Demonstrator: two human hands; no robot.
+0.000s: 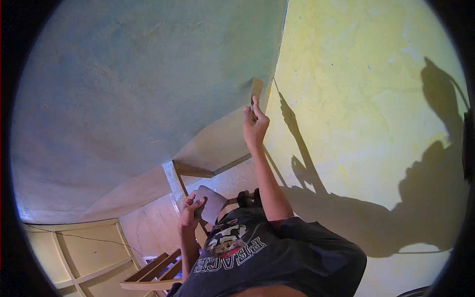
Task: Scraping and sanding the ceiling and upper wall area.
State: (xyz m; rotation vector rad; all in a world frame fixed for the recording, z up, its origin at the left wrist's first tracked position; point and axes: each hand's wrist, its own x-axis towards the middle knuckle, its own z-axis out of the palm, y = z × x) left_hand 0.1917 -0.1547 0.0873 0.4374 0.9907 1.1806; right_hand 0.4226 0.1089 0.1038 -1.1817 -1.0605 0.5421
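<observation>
My right hand (255,129) is raised, its fingers closed round the handle of a putty knife (257,87). The knife's flat, light-coloured blade points upward by the corner where a blue-green painted surface (133,94) meets the yellow wall (346,109). Whether the blade touches the surface I cannot tell. Lower and to the left, near my dark printed T-shirt (297,252), my left hand (189,210) grips a thin grey flat plate (213,204) with rounded corners. The thumb lies on its face.
A wooden post (174,180) and beam stand beyond my left hand. At lower left is a slatted wooden frame (151,284), with a cream panelled surface (89,247) and a hanging cable behind it. My shadow falls across the yellow wall, which has patchy, chipped paint.
</observation>
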